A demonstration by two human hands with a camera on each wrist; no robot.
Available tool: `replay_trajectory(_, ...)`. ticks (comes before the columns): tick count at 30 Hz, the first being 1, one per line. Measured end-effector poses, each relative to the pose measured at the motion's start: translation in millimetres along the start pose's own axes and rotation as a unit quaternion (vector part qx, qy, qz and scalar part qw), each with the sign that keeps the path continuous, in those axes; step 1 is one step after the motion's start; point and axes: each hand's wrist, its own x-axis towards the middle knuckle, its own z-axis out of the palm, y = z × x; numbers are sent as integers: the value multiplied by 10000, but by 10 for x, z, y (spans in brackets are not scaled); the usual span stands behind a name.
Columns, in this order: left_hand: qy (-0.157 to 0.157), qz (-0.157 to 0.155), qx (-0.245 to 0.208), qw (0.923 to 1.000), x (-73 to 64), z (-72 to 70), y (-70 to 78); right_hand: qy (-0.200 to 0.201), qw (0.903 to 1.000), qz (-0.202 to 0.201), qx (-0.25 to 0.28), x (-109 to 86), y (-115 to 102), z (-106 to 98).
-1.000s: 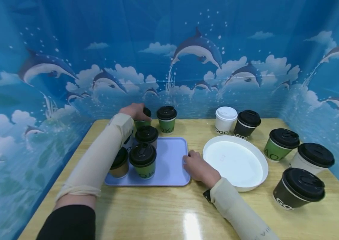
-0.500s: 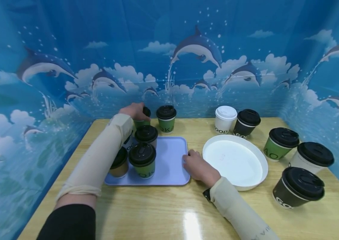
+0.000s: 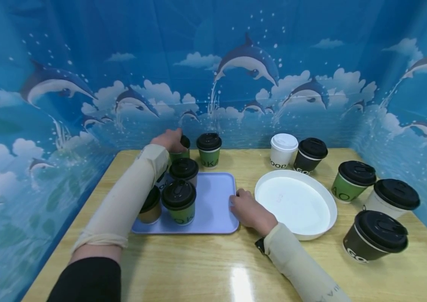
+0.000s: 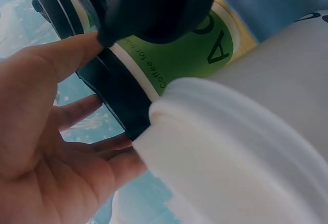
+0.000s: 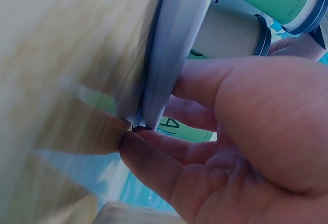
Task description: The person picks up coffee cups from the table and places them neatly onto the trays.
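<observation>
At the back left in the head view, my left hand (image 3: 168,141) holds a green paper coffee cup (image 3: 180,154) by its black lid. In the left wrist view, thumb and fingers lie around that lid (image 4: 120,90). The lilac tray (image 3: 217,201) carries several lidded cups on its left half, among them a green cup (image 3: 181,214), a brown cup (image 3: 150,213) and a greyish one with a black lid (image 3: 184,168). A white-lidded cup (image 4: 230,147) is close to the left wrist, mostly hidden by the sleeve from above. My right hand (image 3: 252,213) grips the tray's right rim.
Another green cup (image 3: 209,153) stands behind the tray. A round white tray (image 3: 296,201) lies to its right. Around that stand a white cup (image 3: 282,155), black cups (image 3: 310,157) (image 3: 373,239), a green cup (image 3: 351,184) and a cream cup (image 3: 391,201). A dolphin-print curtain (image 3: 213,84) encloses the table.
</observation>
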Motion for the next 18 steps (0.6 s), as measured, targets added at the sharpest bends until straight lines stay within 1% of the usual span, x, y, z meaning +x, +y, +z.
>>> replay_trajectory(5,1,-38,-159,9999,-3,-42,4,24,10000,-32,-27,2,6,4)
replay_trajectory(12,63,234,-571,9981,-26,-105,13,-142,9998,107,-14,8,10,-3)
replay_trajectory(16,304,279,-748,9963,-47,-107,4,-159,9998,104,-3,11,6,-8)
replay_trajectory(18,527,280,-929,9939,-58,-103,-2,-126,9999,58,-5,9,2,-10)
